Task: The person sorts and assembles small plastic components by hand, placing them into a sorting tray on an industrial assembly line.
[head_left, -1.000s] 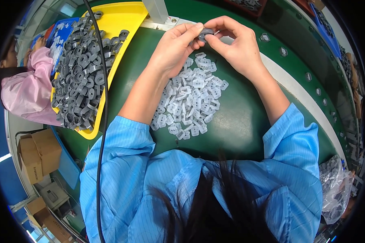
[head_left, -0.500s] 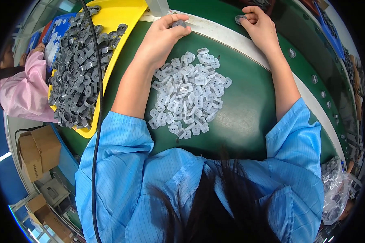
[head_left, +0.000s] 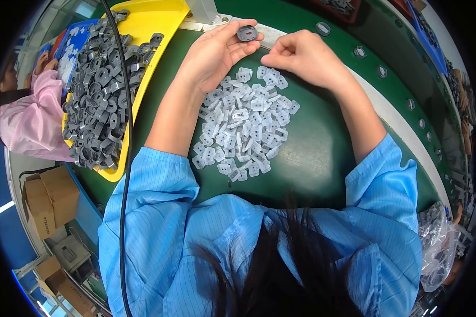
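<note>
My left hand (head_left: 217,55) holds a dark grey oval plastic part (head_left: 247,34) between thumb and fingers, its slotted face turned up. My right hand (head_left: 305,58) is just right of it, thumb and fingertips pinched together above the far edge of a pile of small clear plastic pieces (head_left: 248,119). Whatever the right fingertips may hold is hidden. The clear pieces are flat with small holes and lie heaped on the green work surface (head_left: 312,153) between my forearms.
At the left a yellow tray (head_left: 161,21) bears many grey plastic parts (head_left: 98,95). A black cable (head_left: 128,132) hangs before it. Beyond a pale rail (head_left: 391,119), finished-looking parts (head_left: 322,28) sit spaced along a green belt. A co-worker's pink sleeve (head_left: 31,127) shows far left.
My right hand has let go of a grey part on the belt and come back left to the pile. My left hand has turned so the part it holds shows its face.
</note>
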The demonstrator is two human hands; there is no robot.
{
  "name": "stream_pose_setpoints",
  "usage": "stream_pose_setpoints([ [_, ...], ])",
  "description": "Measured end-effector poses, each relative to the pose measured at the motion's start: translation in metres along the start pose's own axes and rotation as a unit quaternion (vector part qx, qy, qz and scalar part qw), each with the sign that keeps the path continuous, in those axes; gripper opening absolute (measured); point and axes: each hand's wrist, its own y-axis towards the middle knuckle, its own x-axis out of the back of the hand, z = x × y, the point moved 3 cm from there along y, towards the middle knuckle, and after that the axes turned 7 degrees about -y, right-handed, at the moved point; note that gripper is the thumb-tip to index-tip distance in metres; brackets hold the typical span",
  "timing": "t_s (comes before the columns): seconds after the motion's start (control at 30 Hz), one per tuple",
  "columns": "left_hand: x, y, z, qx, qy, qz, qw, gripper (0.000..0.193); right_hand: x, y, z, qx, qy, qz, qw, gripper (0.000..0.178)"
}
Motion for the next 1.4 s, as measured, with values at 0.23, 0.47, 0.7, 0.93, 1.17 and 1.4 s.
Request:
stream_pose_setpoints([
  [0.23,-0.013,-0.001,0.009,-0.006,-0.078,0.024,0.997,0.035,0.006,0.005,-0.002,0.061,0.244,-0.181,0.951,0.027],
  [0.47,-0.026,-0.004,0.011,-0.029,-0.107,0.012,0.994,0.034,0.0,0.0,0.004,0.075,0.134,-0.265,0.952,0.021],
  [0.7,-0.028,-0.006,0.013,-0.05,-0.095,0.018,0.994,0.032,0.002,0.0,0.007,0.113,0.013,-0.33,0.937,0.021],
  [0.93,-0.027,-0.005,0.013,-0.07,-0.041,0.009,0.997,0.029,-0.003,0.009,-0.013,-0.043,0.361,-0.118,0.924,0.022],
  [1.17,-0.024,-0.006,0.01,-0.049,-0.008,0.036,0.998,0.026,0.007,0.004,-0.011,0.029,0.2,-0.113,0.973,0.02],
  [1.4,-0.028,-0.006,0.012,-0.03,0.085,0.079,0.993,0.025,0.022,-0.002,-0.008,-0.009,0.223,0.064,0.973,0.015],
])
